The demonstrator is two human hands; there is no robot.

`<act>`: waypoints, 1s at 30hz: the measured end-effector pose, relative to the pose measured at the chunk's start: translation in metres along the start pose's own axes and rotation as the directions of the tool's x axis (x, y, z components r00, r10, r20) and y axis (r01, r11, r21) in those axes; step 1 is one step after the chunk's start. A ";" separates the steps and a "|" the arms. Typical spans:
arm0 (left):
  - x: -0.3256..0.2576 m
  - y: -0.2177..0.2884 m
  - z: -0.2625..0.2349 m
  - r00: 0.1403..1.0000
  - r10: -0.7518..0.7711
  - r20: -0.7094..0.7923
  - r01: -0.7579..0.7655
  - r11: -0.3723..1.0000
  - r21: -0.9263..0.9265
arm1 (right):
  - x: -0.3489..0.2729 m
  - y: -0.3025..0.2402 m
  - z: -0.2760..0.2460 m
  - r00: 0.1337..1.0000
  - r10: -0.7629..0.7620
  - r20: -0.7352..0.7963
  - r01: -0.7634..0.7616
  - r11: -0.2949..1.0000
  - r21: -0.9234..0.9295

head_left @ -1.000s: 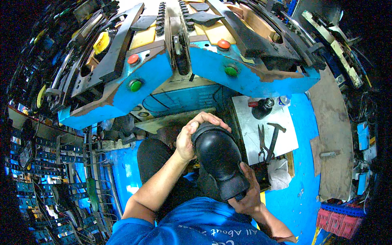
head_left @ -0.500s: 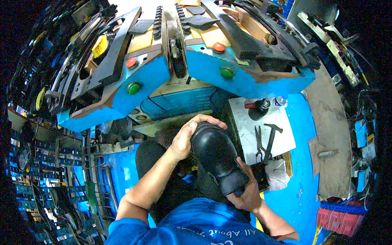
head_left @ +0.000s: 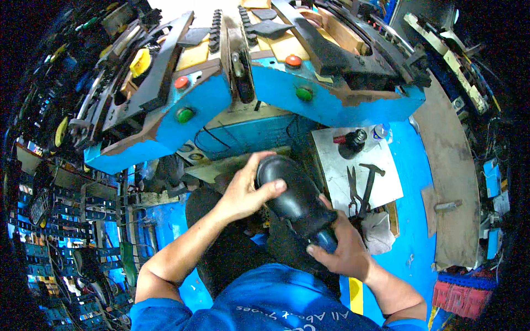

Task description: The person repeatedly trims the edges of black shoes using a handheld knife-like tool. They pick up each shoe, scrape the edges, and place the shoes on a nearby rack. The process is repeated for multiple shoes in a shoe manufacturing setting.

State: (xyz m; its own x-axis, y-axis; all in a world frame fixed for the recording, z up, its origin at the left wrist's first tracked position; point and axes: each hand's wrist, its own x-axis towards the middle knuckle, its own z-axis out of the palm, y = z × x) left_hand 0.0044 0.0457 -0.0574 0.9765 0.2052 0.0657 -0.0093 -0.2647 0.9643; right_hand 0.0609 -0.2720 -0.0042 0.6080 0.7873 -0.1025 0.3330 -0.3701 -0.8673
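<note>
Above my lap I hold a black shoe upper with its rounded toe pointing up and left. Part of a blue shoe last shows at the opening nearest me. My left hand grips the toe end, thumb lying on top and fingers around the far edge. At the opposite end, my right hand is closed around the last and the edge of the upper. The underside of the upper is hidden.
Ahead stands a blue machine with red and green buttons. At the right, a white board bears a hammer, scissors and a dark bottle. A crumpled cloth lies below it. Racks of shoes fill the left.
My left thumb has come over onto the top of the toe. My right hand has shifted its grip, and the blue last now shows at the opening.
</note>
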 end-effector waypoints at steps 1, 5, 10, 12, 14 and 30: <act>0.007 -0.008 0.000 1.000 -0.002 -0.012 0.002 1.000 -0.001 | 0.011 0.002 -0.004 0.999 0.025 0.042 -0.021 0.996 -0.084; 0.035 -0.034 0.000 0.960 -0.278 -0.019 0.271 0.948 -0.166 | 0.062 0.022 -0.002 0.994 0.070 0.089 -0.059 0.991 -0.117; 0.027 -0.061 -0.035 0.990 -0.117 0.078 0.138 0.911 -0.387 | 0.072 0.037 0.000 0.993 -0.027 0.118 0.040 0.994 -0.103; 0.005 -0.071 -0.054 0.892 -0.300 0.339 0.452 0.610 -0.651 | 0.064 0.035 0.000 0.975 -0.174 0.135 0.192 0.973 -0.131; -0.023 -0.083 -0.048 0.763 -0.314 0.565 0.601 0.666 -0.442 | 0.060 0.034 0.002 0.938 -0.285 0.198 0.313 0.941 -0.128; -0.135 0.007 -0.004 0.990 0.137 -0.038 -0.126 0.968 0.218 | 0.152 -0.061 0.000 0.768 -0.402 0.499 0.417 0.905 0.087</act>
State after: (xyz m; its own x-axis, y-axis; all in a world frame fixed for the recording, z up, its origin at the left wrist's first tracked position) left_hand -0.1284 0.0200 -0.0583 0.9572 0.2024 0.2068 -0.0848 -0.4872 0.8692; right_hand 0.1331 -0.1295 0.0325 -0.0264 0.9993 0.0268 0.4920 0.0363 -0.8698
